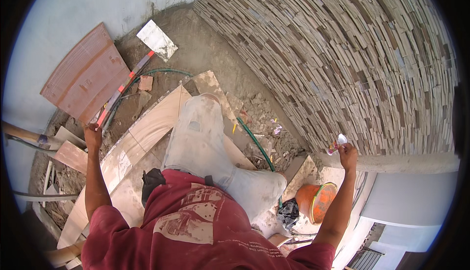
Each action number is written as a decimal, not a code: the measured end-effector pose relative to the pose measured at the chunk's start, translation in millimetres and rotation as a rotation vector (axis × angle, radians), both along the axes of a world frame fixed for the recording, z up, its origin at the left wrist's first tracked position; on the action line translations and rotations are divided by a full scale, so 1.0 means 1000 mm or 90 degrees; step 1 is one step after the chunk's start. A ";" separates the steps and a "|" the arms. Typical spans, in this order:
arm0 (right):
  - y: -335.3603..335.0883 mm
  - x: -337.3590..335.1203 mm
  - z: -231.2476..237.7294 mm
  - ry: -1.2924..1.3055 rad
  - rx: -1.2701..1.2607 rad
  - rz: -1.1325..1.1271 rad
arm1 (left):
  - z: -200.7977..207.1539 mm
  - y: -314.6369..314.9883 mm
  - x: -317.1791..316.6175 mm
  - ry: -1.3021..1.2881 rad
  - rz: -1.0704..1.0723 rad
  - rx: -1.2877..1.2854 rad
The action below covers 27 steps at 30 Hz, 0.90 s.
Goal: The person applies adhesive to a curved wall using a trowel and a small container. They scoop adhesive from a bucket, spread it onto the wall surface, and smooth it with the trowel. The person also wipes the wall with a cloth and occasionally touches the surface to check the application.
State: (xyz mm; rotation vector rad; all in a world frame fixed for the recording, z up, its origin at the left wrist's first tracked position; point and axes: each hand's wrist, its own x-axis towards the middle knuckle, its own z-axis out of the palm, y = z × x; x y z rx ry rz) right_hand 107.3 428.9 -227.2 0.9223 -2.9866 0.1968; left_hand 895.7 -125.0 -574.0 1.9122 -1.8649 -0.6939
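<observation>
Out to the left, my left hand [92, 136] is closed at the near end of a long red-and-grey spirit level [120, 90]. This bar slants away along the edge of a large reddish-brown tile [88, 74], its far end by a white, dirt-smeared tile piece [157, 40]. On the right, my right hand [348, 156] pinches a small white-and-pink crumpled wrapper [335, 146] in front of the stone-clad wall [313, 55]. Its exact kind is too small to tell.
Pale tile planks [142, 128] lie beside my legs. A green hose [257, 145] crosses the rubble. At right stand an orange bucket [307, 199] and a black plastic bag [288, 212]. A pale wall [73, 15] rises at left; a wooden handle [24, 134] juts in there.
</observation>
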 end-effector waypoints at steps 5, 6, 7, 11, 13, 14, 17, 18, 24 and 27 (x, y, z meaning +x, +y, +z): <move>0.085 0.037 -0.058 -0.053 0.027 -0.024 | 0.028 0.006 -0.052 -0.034 0.017 -0.054; 0.084 0.041 -0.068 -0.053 0.010 -0.011 | 0.025 0.000 -0.051 0.010 -0.001 -0.063; 0.084 0.042 -0.075 -0.058 0.024 -0.022 | 0.016 -0.006 -0.053 0.054 -0.019 -0.071; 0.088 0.050 -0.091 -0.089 -0.007 -0.041 | 0.022 -0.017 -0.105 0.149 -0.050 -0.006; 0.083 0.057 -0.095 -0.099 -0.021 -0.056 | 0.027 -0.015 -0.126 0.158 -0.047 -0.013; 0.081 0.060 -0.097 -0.103 -0.028 -0.064 | 0.027 -0.015 -0.133 0.163 -0.046 -0.018; 0.081 0.065 -0.104 -0.157 -0.065 -0.096 | 0.018 -0.018 -0.147 0.190 -0.061 -0.015; 0.080 0.068 -0.105 -0.147 -0.064 -0.079 | 0.023 -0.017 -0.166 0.206 -0.060 -0.018; 0.072 0.071 -0.102 -0.168 -0.054 -0.094 | 0.087 0.037 -0.383 0.325 -0.158 0.010; 0.092 0.077 -0.094 -0.117 -0.069 -0.044 | 0.154 0.071 -0.493 0.331 -0.283 0.146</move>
